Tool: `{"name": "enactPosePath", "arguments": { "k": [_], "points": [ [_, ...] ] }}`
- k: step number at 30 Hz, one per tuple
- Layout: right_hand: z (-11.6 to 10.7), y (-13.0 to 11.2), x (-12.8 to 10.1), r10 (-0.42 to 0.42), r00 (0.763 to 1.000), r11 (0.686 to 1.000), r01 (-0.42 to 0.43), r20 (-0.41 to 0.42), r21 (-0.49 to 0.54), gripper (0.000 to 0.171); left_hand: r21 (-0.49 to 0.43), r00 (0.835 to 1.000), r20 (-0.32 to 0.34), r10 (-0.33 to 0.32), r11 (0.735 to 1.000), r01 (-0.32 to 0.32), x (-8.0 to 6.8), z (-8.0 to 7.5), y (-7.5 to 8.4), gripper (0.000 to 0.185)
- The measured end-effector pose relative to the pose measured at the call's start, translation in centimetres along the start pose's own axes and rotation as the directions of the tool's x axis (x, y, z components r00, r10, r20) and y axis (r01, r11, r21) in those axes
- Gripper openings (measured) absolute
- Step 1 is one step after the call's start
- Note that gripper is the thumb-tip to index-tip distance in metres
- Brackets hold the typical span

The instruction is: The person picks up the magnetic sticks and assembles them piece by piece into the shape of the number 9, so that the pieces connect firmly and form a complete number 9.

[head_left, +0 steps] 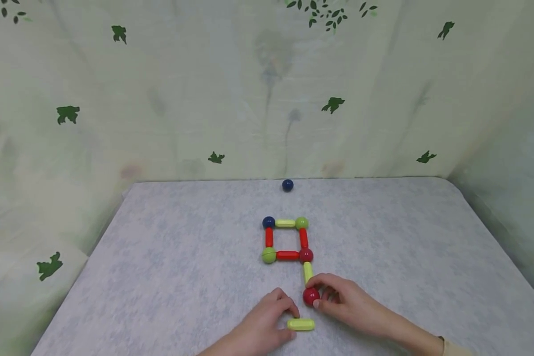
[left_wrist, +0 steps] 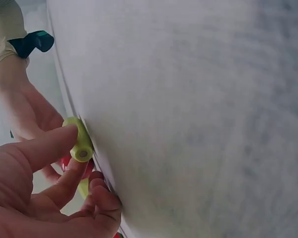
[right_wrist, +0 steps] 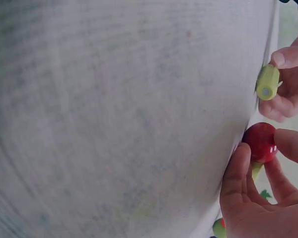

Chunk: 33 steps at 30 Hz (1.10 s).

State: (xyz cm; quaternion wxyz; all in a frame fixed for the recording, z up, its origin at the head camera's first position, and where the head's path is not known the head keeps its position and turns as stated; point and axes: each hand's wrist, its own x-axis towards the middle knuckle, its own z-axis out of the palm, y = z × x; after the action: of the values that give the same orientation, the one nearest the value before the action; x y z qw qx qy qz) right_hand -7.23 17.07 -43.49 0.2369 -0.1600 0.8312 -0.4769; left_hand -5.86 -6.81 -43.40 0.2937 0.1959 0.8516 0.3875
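— Now, where do your hands sit relative to the pieces?

— Your right hand [head_left: 347, 301] pinches the red ball [head_left: 311, 296], which touches the near end of the yellow-green rod [head_left: 308, 272] running down from the square frame [head_left: 287, 239]. Your left hand [head_left: 262, 326] pinches the loose yellow-green rod [head_left: 300, 324] by its left end.

— How does that loose rod lie?

— Flat on the bench [head_left: 160, 277], long axis left to right, just nearer you than the red ball and slightly to its left; your left hand is the nearer one. A blue ball [head_left: 287, 185] rests well apart at the far edge.
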Motion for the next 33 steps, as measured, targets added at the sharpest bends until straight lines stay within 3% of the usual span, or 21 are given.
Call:
{"name": "enactPosePath", "arguments": {
  "k": [4, 11, 16, 21, 33],
  "points": [
    [-0.1, -0.1, 0.0, -0.008, 1.0, 1.0, 0.008, 0.002, -0.011, 0.031, 0.047, 0.998, -0.045, 0.032, 0.998, -0.03, -0.3, -0.2, -0.3, 0.017],
    [-0.1, -0.2, 0.0, -0.022, 1.0, 1.0, 0.022, 0.002, -0.021, 0.029, -0.022, 0.991, -0.134, -0.015, 1.0, 0.012, -0.4, -1.3, -0.5, 0.015],
    [-0.1, -0.1, -0.2, -0.024, 1.0, 1.0, 0.024, -0.002, -0.02, 0.029, 0.005, 0.984, -0.178, 0.03, 1.0, -0.03, -0.1, -1.9, -0.8, 0.016],
    [-0.1, 0.0, -0.2, -0.029, 1.0, 1.0, 0.029, -0.004, -0.011, 0.029, 0.015, 0.978, -0.202, 0.059, 0.998, -0.057, 0.3, -2.1, -0.8, 0.016],
    [0.0, 0.1, -0.2, -0.036, 0.999, 0.999, 0.036, -0.008, -0.015, 0.028, -0.04, 0.98, -0.196, 0.035, 0.998, -0.044, 0.4, -2.5, -0.5, 0.018]
  ]
}}
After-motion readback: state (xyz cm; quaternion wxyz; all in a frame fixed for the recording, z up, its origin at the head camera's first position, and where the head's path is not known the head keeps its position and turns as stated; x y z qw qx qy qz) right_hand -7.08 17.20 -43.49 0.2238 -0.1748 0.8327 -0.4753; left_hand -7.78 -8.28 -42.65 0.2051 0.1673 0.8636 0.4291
